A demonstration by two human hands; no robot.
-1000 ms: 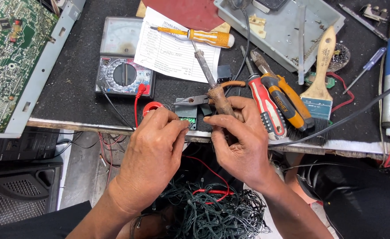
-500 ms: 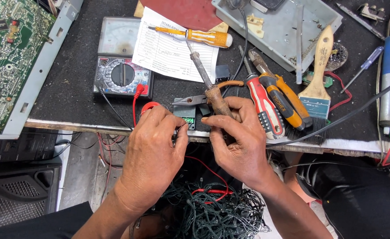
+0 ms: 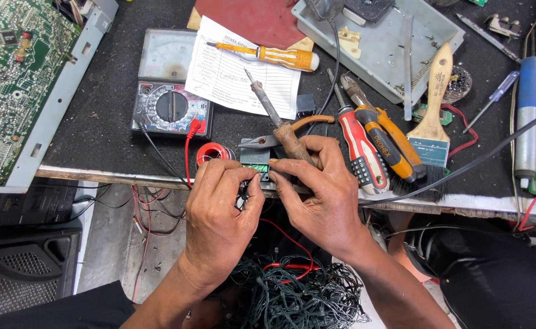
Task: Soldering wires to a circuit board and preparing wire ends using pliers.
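My left hand (image 3: 219, 210) and my right hand (image 3: 316, 195) meet at the front edge of the workbench (image 3: 97, 122). Their fingertips pinch thin dark wires (image 3: 243, 194) between them, beside a small green circuit board (image 3: 255, 163). A soldering iron (image 3: 277, 122) with a brown wooden handle lies just past my right hand, tip pointing away. A red solder spool (image 3: 212, 152) sits by my left fingers. A tangle of dark green wire (image 3: 292, 292) lies below the hands, with red leads through it.
An analogue multimeter (image 3: 170, 91) with red and black leads, a paper sheet (image 3: 243, 70), a yellow screwdriver (image 3: 268, 55), red and orange screwdrivers (image 3: 371, 140), a paintbrush (image 3: 432, 109), a grey tray (image 3: 377, 42) and a large green circuit board (image 3: 12, 79) crowd the bench. A black speaker (image 3: 24, 268) stands lower left.
The hands stay together at the bench edge. The fingers have shifted slightly on the wires, with my left thumb and fingertips now closer to my right fingertips.
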